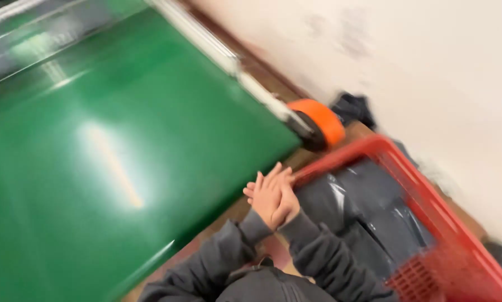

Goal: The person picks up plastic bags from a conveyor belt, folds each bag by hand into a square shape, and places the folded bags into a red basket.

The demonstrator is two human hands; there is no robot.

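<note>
Left hand (265, 196) and right hand (284, 200) pressed together, palms meeting, holding nothing, just at the near corner of a red plastic basket (429, 201). Basket holds grey bundles in clear wrap (368, 207). Green conveyor belt (94, 156) to the left, orange roller end (320, 120) beyond; frame blurred

One head-worn view, tilted, looks steeply down and close over the green table (94, 168).
</note>
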